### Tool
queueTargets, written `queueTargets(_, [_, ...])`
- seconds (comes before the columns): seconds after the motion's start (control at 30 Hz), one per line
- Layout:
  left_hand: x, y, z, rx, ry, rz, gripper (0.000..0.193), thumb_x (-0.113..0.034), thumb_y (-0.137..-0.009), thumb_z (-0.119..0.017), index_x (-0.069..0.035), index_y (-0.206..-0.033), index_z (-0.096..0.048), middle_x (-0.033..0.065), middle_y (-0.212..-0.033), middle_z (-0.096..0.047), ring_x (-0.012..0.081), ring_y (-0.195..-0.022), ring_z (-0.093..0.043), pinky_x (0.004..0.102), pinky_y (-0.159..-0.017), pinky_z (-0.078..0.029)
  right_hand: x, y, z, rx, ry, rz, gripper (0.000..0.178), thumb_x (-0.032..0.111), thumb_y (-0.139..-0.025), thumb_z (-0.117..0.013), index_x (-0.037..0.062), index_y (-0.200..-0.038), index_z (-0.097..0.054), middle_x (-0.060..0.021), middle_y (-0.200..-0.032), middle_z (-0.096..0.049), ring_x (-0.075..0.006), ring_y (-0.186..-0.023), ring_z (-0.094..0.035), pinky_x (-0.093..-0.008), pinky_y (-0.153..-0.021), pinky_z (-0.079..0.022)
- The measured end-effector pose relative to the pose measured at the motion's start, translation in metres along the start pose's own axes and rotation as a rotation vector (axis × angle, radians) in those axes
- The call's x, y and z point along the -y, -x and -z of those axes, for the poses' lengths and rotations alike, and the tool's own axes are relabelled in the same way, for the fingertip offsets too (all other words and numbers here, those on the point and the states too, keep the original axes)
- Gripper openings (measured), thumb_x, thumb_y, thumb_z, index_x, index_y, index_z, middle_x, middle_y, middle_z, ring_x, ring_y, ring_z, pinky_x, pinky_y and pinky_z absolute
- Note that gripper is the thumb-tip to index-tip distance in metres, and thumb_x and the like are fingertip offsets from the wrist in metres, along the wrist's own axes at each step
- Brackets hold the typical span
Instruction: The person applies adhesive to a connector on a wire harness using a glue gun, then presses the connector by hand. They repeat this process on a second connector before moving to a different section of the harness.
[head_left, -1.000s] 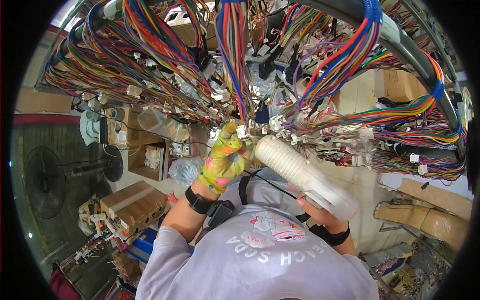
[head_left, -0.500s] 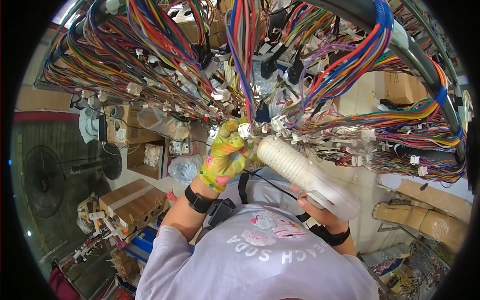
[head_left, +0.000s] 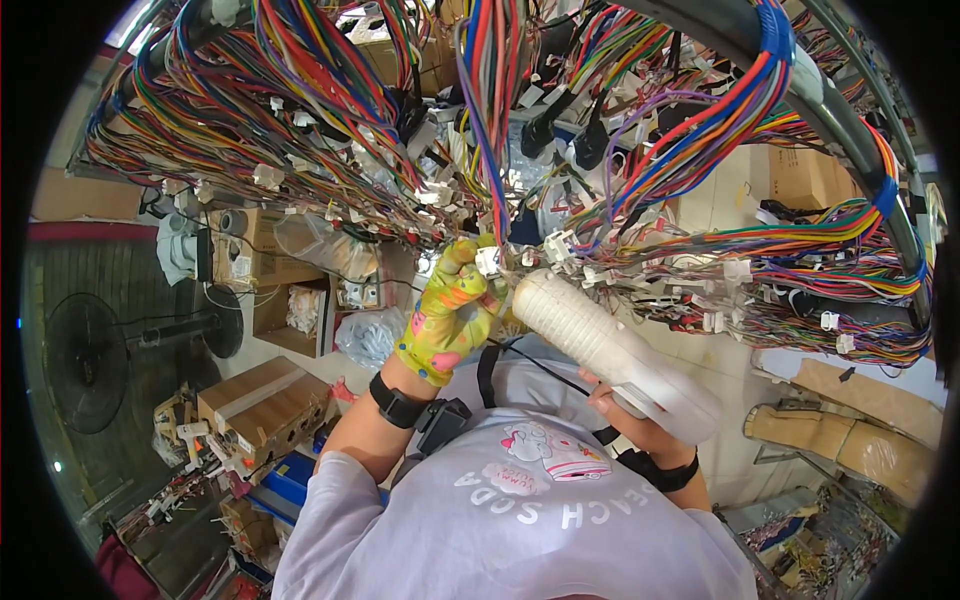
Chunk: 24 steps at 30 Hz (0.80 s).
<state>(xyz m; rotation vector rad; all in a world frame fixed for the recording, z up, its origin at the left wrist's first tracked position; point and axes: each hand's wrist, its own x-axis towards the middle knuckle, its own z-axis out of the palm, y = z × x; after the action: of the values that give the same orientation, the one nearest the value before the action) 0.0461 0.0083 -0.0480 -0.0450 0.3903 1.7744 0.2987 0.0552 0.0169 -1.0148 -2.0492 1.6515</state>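
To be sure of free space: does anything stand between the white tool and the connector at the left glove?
Nothing large is visible between the white tool in the right hand and the white connector at the left hand. Coloured wires hang beyond; anything very thin there is too small to tell.

White lettering (head_left: 545, 513) arcs across the shirt (head_left: 520, 555); pink lettering (head_left: 513, 482) marks its cloud print (head_left: 508, 472)

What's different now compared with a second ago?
The blue-taped wire bundle at upper right appears slightly farther right and lower; I can't tell whether it or the camera moved. Nothing was visibly taken hold of or let go: the gloved left hand still pinches a white connector, and the right hand still holds the white ribbed tool, its tip near the connector.
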Motion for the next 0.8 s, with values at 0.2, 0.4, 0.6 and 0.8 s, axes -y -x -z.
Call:
queueTargets(0.2, [0.0,0.001,0.005,-0.006,0.016,0.021,0.036,0.001,-0.076,-0.069,-0.013,-0.108,-0.06,0.0061,-0.114,-0.06,0.017,-0.096,-0.062,0.0282,-0.083,-0.051,-0.007,0.0,0.0,-0.011,0.107,0.145,0.026,0.009,-0.074,-0.07,0.0019,-0.098,-0.063,-0.0135,-0.09,-0.064,-0.0281,-0.079,-0.063,-0.0346,-0.07,-0.05])
queueTargets(0.4, [-0.002,0.002,0.0,-0.084,0.005,0.055,0.036,0.0,-0.077,-0.068,-0.014,-0.11,-0.06,0.0044,-0.109,-0.062,0.0155,-0.092,-0.062,0.0292,-0.082,-0.051,-0.014,0.008,0.0,-0.068,0.101,0.017,0.028,0.011,-0.073,-0.072,0.0036,-0.099,-0.064,-0.0126,-0.091,-0.065,-0.0269,-0.08,-0.063,-0.035,-0.07,-0.05])
queueTargets(0.6, [-0.001,0.004,0.009,-0.01,0.028,0.078,0.038,-0.001,-0.079,-0.067,-0.013,-0.113,-0.058,0.0011,-0.094,-0.065,0.0125,-0.085,-0.062,0.029,-0.082,-0.05,-0.01,0.005,-0.002,-0.067,0.034,0.03,0.025,0.01,-0.073,-0.072,0.0035,-0.096,-0.065,-0.012,-0.089,-0.065,-0.0273,-0.08,-0.064,-0.035,-0.071,-0.051])
queueTargets(0.8, [-0.003,0.004,0.008,-0.034,0.03,0.091,0.039,-0.002,-0.078,-0.068,-0.012,-0.115,-0.057,-0.0009,-0.088,-0.064,0.0112,-0.08,-0.061,0.0292,-0.083,-0.049,-0.012,0.004,-0.002,-0.034,-0.052,0.018,0.025,0.009,-0.072,-0.072,0.0026,-0.095,-0.065,-0.0128,-0.088,-0.065,-0.0282,-0.078,-0.064,-0.035,-0.07,-0.052])
